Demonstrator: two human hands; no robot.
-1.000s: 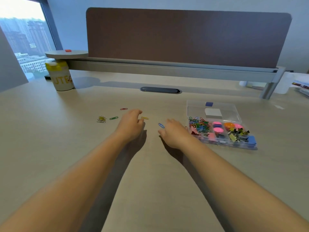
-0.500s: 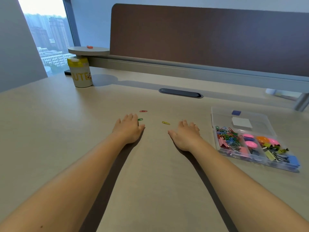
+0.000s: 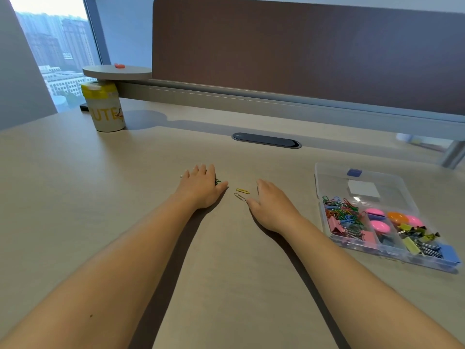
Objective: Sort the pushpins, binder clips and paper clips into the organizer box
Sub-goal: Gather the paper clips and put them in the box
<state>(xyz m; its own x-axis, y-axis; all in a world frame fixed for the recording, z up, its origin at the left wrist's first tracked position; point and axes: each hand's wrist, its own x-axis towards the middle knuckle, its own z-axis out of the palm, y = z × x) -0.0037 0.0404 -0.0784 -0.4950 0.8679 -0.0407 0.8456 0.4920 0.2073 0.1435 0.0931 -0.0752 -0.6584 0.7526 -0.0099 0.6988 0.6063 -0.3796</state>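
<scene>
My left hand (image 3: 201,188) lies palm down on the desk, fingers forward, and green paper clips (image 3: 217,182) peek out beside its thumb. A small silver clip (image 3: 181,176) shows at its little finger. My right hand (image 3: 273,206) rests palm down a short way to the right, with its fingertips hidden from view. Between the hands lie a yellow paper clip (image 3: 242,190) and a grey paper clip (image 3: 239,196). The clear organizer box (image 3: 357,245) sits right of my right hand, lid open, holding colourful paper clips (image 3: 339,211), pink and orange pushpins (image 3: 378,225) and binder clips (image 3: 417,239).
A white and yellow cup (image 3: 107,109) stands at the back left under a round grey shelf (image 3: 117,71). A dark cable slot (image 3: 266,140) is set in the desk behind the hands. A brown partition (image 3: 302,46) closes the far edge.
My left hand has slid over the green clips and the red clip is out of sight. A grey clip now lies beside the yellow one. The view has swung and moved closer.
</scene>
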